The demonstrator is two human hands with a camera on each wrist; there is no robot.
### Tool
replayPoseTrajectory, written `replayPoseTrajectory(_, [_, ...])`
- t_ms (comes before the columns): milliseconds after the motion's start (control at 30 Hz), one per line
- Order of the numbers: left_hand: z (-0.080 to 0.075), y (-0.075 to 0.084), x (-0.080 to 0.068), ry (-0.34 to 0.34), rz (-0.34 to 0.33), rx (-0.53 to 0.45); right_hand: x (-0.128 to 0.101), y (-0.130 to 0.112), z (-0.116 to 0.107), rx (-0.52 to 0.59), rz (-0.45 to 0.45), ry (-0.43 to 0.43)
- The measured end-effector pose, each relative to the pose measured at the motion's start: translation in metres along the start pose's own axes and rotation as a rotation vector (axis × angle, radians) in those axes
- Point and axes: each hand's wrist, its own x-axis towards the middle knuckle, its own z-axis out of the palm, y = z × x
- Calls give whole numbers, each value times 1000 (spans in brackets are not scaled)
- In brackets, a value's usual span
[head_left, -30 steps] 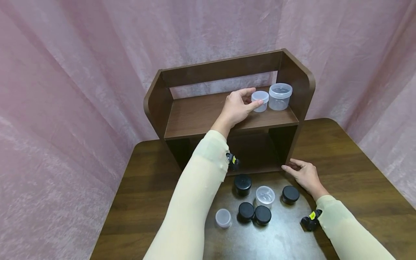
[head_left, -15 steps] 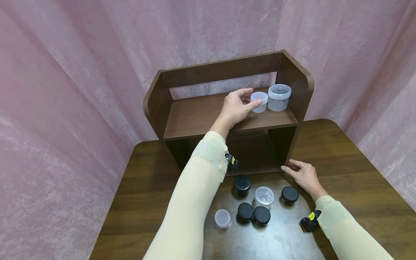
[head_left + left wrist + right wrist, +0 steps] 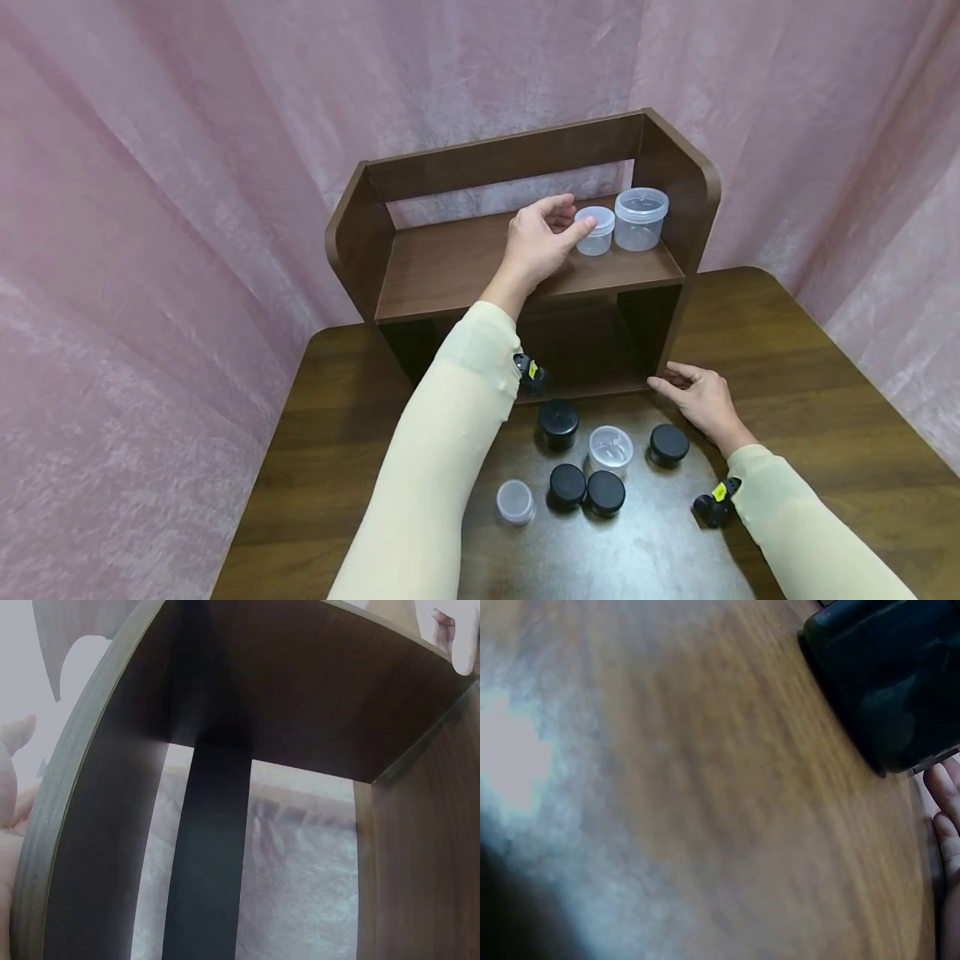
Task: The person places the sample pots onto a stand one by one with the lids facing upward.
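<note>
On the upper board of a brown wooden shelf (image 3: 457, 258), my left hand (image 3: 536, 246) holds a small clear plastic jar (image 3: 595, 242), thumb on its near side. Its other fingers are partly hidden behind the jar. Close on the right stands a larger clear jar (image 3: 640, 221). Down at the shelf's lower right corner, my right hand (image 3: 705, 404) grips the side panel's edge, thumb in front and fingers along the outer side. In the left wrist view, the right thumb (image 3: 465, 649) lies over a panel edge.
Several black-lidded jars (image 3: 558, 423) stand on the table before the shelf, along with a clear jar (image 3: 610, 450) and a smaller one (image 3: 515, 502). One dark jar (image 3: 892, 682) looms close in the right wrist view. A pink curtain (image 3: 225, 167) hangs behind.
The head view has shifted slightly. Both hands keep their places, the left at the small clear jar and the right at the shelf corner.
</note>
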Motion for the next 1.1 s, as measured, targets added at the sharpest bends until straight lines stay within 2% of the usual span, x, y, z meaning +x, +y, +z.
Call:
replayPoseTrajectory(133, [-3, 1, -2, 22, 24, 51, 3, -1, 2, 0, -16, -2])
replayPoseTrajectory(267, [-6, 4, -7, 14, 60, 103, 4, -1, 3, -3, -13, -2])
replayPoseTrajectory(433, [-13, 7, -17, 1, 101, 113, 5, -1, 4, -3, -18, 8])
replayPoseTrajectory(567, [-26, 4, -27, 24, 155, 81, 6, -1, 5, 2, -19, 6])
replayPoseTrajectory(700, [-47, 1, -45, 60, 233, 32, 5, -1, 6, 9, -5, -11])
replayPoseTrajectory(800, [-62, -1, -63, 60, 283, 17, 4, -1, 7, 8, 2, -19])
replayPoseTrajectory(967, [-76, -8, -93, -4, 369, 64, 4, -1, 8, -1, -8, -9])
replayPoseTrajectory(1100, [-77, -20, -118, -63, 448, 149, 4, -2, 7, 1, -4, -12])
